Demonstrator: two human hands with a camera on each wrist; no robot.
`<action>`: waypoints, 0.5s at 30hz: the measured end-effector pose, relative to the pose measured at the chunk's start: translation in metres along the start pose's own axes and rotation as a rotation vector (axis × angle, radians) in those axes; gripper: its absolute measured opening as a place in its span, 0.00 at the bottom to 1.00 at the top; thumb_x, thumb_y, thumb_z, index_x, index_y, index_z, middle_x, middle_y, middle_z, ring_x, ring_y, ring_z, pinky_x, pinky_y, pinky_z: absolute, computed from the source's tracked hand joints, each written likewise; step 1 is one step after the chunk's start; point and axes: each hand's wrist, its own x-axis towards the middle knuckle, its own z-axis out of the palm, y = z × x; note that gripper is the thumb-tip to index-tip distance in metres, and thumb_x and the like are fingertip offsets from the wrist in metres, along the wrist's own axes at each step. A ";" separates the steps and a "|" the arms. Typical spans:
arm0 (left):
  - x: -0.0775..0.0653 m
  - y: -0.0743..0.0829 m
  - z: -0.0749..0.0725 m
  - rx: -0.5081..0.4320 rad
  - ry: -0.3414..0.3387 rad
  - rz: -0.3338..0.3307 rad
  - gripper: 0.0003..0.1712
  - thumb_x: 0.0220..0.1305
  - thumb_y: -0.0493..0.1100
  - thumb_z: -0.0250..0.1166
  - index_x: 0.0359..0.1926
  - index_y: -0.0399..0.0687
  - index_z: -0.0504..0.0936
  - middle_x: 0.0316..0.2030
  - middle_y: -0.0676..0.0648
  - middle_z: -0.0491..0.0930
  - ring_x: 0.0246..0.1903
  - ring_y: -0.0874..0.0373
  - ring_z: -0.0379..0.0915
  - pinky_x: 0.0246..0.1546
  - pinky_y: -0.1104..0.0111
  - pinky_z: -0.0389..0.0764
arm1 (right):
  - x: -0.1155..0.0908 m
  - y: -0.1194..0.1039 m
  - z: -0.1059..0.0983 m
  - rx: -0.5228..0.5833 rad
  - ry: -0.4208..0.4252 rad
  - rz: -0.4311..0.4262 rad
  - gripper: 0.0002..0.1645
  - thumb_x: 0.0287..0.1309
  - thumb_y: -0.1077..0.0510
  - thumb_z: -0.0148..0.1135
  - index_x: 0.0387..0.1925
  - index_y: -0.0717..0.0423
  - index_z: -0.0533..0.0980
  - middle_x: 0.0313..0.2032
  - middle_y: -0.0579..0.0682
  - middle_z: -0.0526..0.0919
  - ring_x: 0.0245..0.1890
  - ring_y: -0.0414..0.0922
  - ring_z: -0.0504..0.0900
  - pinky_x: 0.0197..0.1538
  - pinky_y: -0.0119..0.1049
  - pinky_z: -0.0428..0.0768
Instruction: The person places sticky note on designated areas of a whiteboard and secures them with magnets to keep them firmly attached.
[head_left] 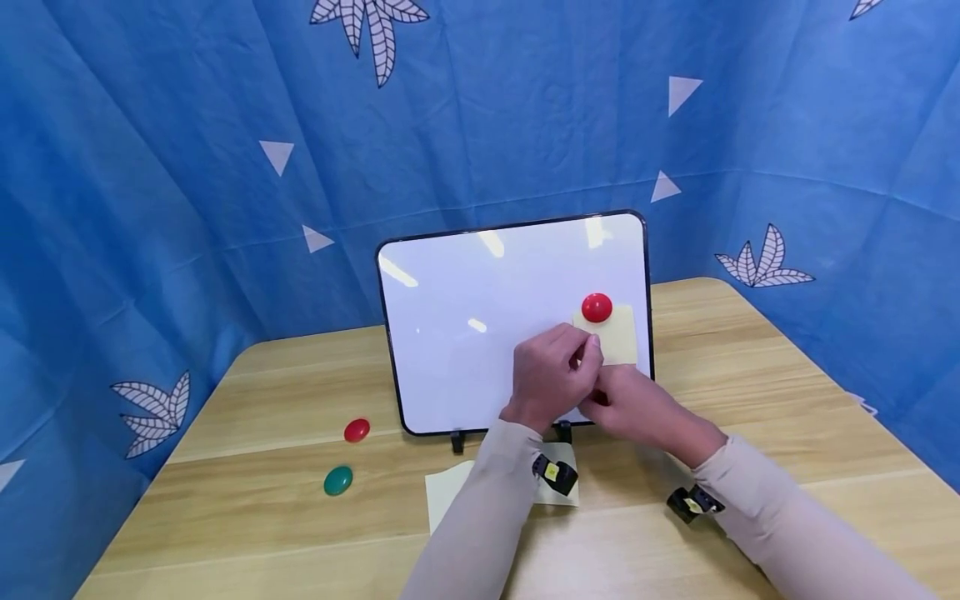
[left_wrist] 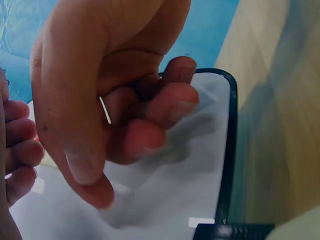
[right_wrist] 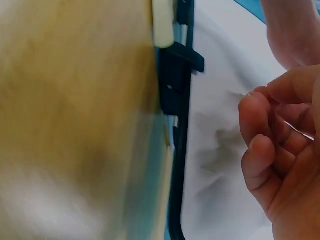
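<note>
Whiteboard point(head_left: 450, 358) stands propped on black feet point(head_left: 457, 442) at the far side of the wooden table point(head_left: 247, 517), and one yellow note point(head_left: 619, 337) is already on it, low toward the right edge. A glossy red disc point(head_left: 597, 307) sits over the note's upper left part; I take it for a magnet pinning the sheet. From my end, that much looks done.

The left hand point(head_left: 555, 367) is before the note's lower left corner, fingers curled in and thumb lying close to the index finger. The right hand point(head_left: 637, 404) is just below and to the right, its fingers bent too. Seen from the head, the two overlap; I can't tell whether they touch. Neither wrist view shows me anything between the fingers, yet I can't rule out a thin or small thing pinched out of sight.

As for what is left, a loose red disc point(head_left: 357, 430) and a green disc point(head_left: 337, 480) lie on the table to the left, apart from each other and from both hands. Pale paper point(head_left: 445, 492) lies in front of the board, partly under the left forearm; I can't tell if it is one sheet or several. I judge the work only partly through.
</note>
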 end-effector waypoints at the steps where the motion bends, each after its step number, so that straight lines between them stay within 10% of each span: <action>1: -0.001 0.000 -0.001 0.007 -0.005 -0.003 0.10 0.64 0.42 0.64 0.27 0.45 0.87 0.24 0.52 0.83 0.21 0.65 0.74 0.27 0.84 0.70 | 0.000 -0.001 0.002 0.003 -0.018 0.000 0.14 0.61 0.63 0.64 0.23 0.46 0.73 0.15 0.38 0.67 0.17 0.36 0.69 0.24 0.32 0.72; 15: -0.017 -0.007 -0.010 0.054 -0.111 -0.010 0.13 0.65 0.42 0.62 0.23 0.48 0.84 0.18 0.55 0.77 0.17 0.66 0.67 0.20 0.82 0.64 | -0.001 -0.004 0.017 -0.005 -0.158 -0.037 0.12 0.63 0.62 0.62 0.26 0.44 0.75 0.20 0.36 0.69 0.21 0.34 0.69 0.27 0.31 0.73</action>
